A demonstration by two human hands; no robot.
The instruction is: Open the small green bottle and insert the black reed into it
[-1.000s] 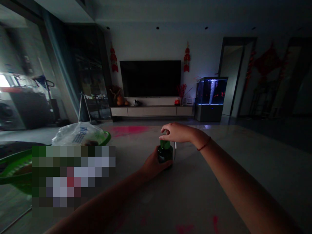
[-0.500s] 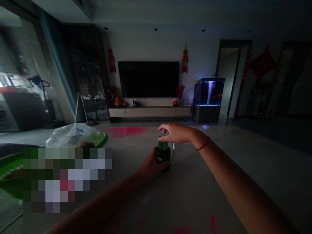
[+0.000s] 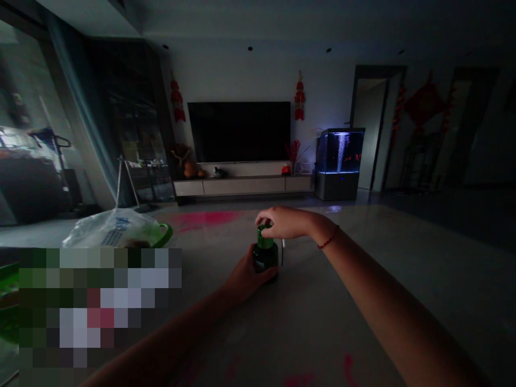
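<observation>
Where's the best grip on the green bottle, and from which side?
Probably around its wide, dark body, coming from the side, as the left hand does on the green bottle. It stands upright, and the body gives more to wrap around than the narrow green top, where the right hand sits from above.

"What's at twelve o'clock?"

"A dark wall-mounted television (image 3: 238,131) over a low cabinet (image 3: 242,186), with a red hanging ornament (image 3: 177,101) to one side and a second red hanging ornament (image 3: 299,101) to the other."

"And at one o'clock?"

"A lit aquarium (image 3: 339,156) on a dark base, next to a doorway (image 3: 368,129). A red Chinese knot (image 3: 425,105) hangs farther round, near two."

"Anything closer?"

"At ten o'clock, a plastic bag (image 3: 113,228) lies on a green basket (image 3: 163,236). Pink marks (image 3: 205,217) stain the surface near twelve."
</observation>
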